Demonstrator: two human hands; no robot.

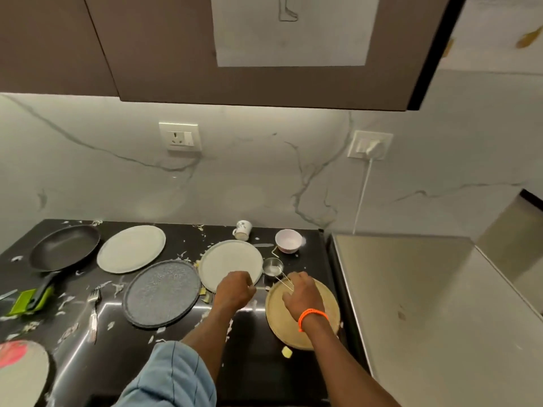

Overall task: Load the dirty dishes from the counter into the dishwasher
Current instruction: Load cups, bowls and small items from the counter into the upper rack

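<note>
My left hand (235,289) is curled at the near rim of a white plate (230,261), and it appears to grip that rim. My right hand (299,293), with an orange band on the wrist, hovers over a tan plate (329,315) and pinches the thin wire handle of a small steel cup (273,266). Also on the black counter (255,362) are a speckled grey plate (161,292), a second white plate (130,248), a black frying pan (64,247), a fork (94,312), a mug (243,230) and a pink-rimmed bowl (288,240). No dishwasher is in view.
Food scraps litter the counter. A green tool (26,301) lies under the pan handle at the left edge. Part of a plate with red residue (20,371) shows at the bottom left. A steel surface (426,304) adjoins on the right. Wall cabinets (264,80) hang overhead.
</note>
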